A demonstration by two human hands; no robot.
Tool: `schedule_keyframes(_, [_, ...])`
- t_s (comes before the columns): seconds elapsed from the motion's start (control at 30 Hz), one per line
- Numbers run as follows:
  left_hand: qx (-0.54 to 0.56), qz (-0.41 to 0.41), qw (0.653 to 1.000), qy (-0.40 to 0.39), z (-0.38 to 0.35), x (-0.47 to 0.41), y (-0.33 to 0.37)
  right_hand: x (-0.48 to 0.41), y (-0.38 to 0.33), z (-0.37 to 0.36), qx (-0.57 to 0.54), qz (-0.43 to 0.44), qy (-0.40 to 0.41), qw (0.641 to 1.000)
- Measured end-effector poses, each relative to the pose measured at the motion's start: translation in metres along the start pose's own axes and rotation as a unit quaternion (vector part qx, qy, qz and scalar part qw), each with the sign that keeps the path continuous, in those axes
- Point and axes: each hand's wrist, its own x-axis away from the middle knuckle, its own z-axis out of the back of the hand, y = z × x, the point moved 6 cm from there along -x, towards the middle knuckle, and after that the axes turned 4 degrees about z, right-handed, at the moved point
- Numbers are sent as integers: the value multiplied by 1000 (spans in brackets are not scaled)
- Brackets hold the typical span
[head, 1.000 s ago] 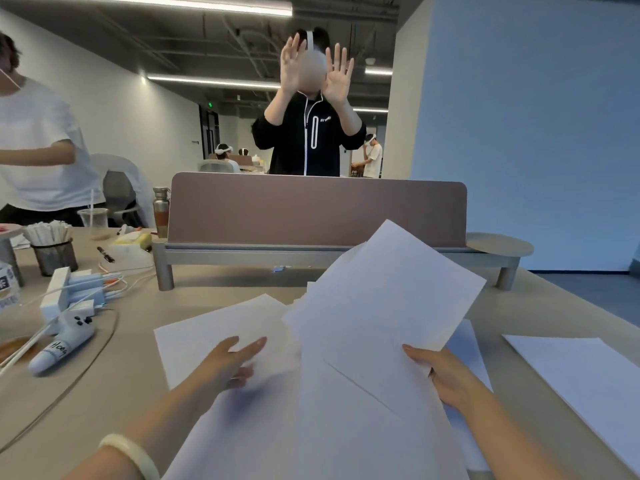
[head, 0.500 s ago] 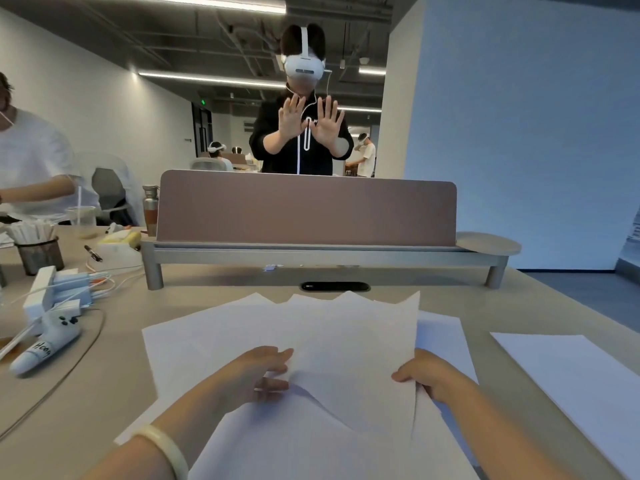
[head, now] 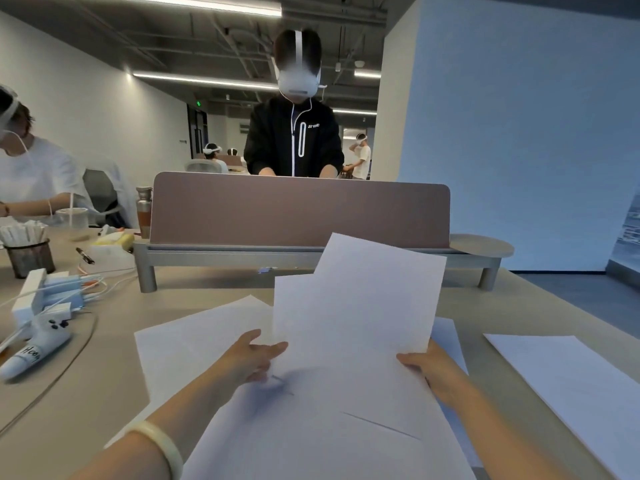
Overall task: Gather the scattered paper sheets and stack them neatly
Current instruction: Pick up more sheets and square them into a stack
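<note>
Several white paper sheets lie overlapped on the beige table (head: 104, 386) in front of me. My right hand (head: 427, 370) pinches the lower right edge of a few raised sheets (head: 360, 306), which tilt up toward the desk divider. My left hand (head: 254, 356) reaches under the left edge of those raised sheets, fingers extended, touching them. A flat sheet (head: 197, 344) lies to the left under my left hand, more sheets (head: 311, 438) lie near me. A separate sheet (head: 568, 379) lies apart at the right.
A brown desk divider (head: 298, 209) on a grey stand crosses the table ahead. At left sit a white controller (head: 38, 344), cables, a charger block (head: 31, 296), a mesh cup (head: 29, 258) and a bottle (head: 143, 211). People with headsets stand beyond and sit at left.
The sheets in my right hand have lifted up off the pile and tilted upright. My left hand moved right to their left edge. The person beyond lowered both hands.
</note>
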Motion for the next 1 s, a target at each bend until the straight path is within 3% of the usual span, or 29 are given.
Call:
schedule_keyframes(0.1, [-1, 2, 1000, 16, 3, -6, 2, 0, 4, 8, -43, -13, 7, 999])
schedule_keyframes(0.27, [-56, -21, 998, -24, -8, -1, 5, 2, 11, 7, -70, -25, -11, 997])
schedule_keyframes(0.33, [-32, -34, 998, -35, -13, -2, 4, 4, 13, 1, -71, -29, -24, 997])
schedule_keyframes(0.6, [-39, -77, 996, 6, -40, -6, 2, 5, 5, -24, -26, 4, -57, 998])
schedule_keyframes(0.77, [-44, -71, 996, 17, -38, -6, -3, 5, 8, -24, -1, -7, -35, 999])
schedule_keyframes(0.9, [-64, -153, 983, 83, -28, -1, 25, -1, -9, -18, -33, 18, 12, 999])
schedule_keyframes(1.0, [-14, -223, 970, 95, -22, 15, 61, -2, -38, -23, -60, 40, -12, 997])
